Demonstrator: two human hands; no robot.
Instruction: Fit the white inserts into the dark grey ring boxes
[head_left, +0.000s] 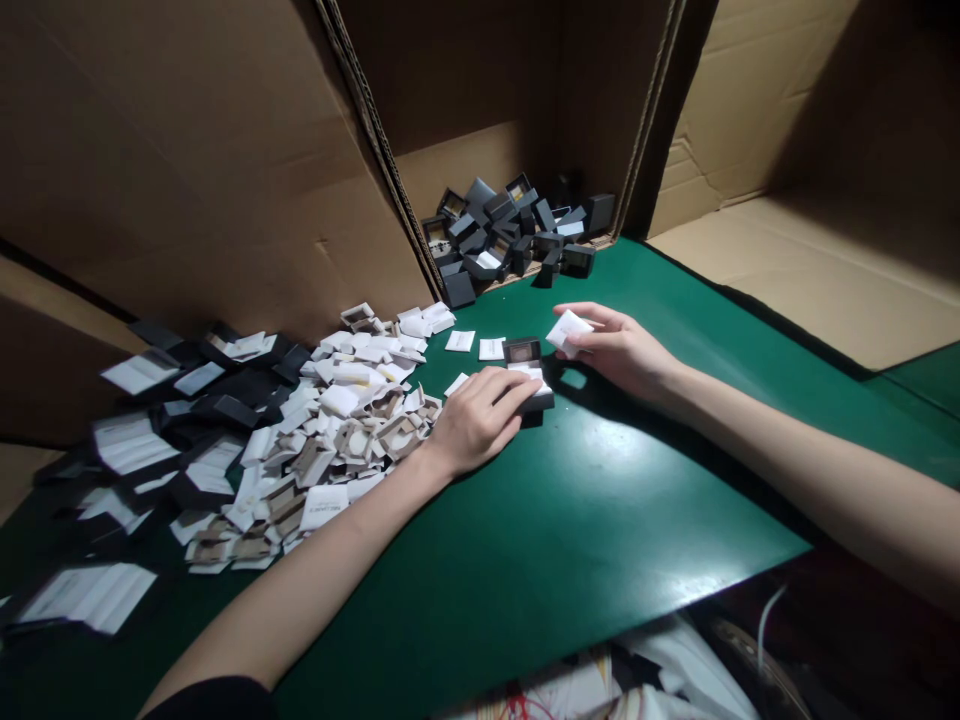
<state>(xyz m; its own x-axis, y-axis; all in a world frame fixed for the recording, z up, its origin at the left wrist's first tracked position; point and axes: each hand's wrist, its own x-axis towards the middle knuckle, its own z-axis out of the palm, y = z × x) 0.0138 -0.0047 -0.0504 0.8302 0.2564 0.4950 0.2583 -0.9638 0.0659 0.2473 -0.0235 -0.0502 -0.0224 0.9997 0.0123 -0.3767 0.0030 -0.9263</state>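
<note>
My left hand [480,415] has its fingers on a small black box [537,399] whose lid stands up at the back. White material shows inside it, partly hidden by my fingertips. To the right and a little higher, my right hand [619,345] pinches a small white card [568,331] above the table. Two white cards lie flat just behind the box, a left one [460,341] and a right one [492,349]. Another white piece [456,384] shows beside my left knuckles.
White paper inserts [352,375] lie heaped on the green table [600,520] left of my hands. Black boxes with white linings [135,440] are piled farther left. More small black boxes [502,225] fill the opening of a cardboard carton [480,150]. Another carton [795,270] stands right.
</note>
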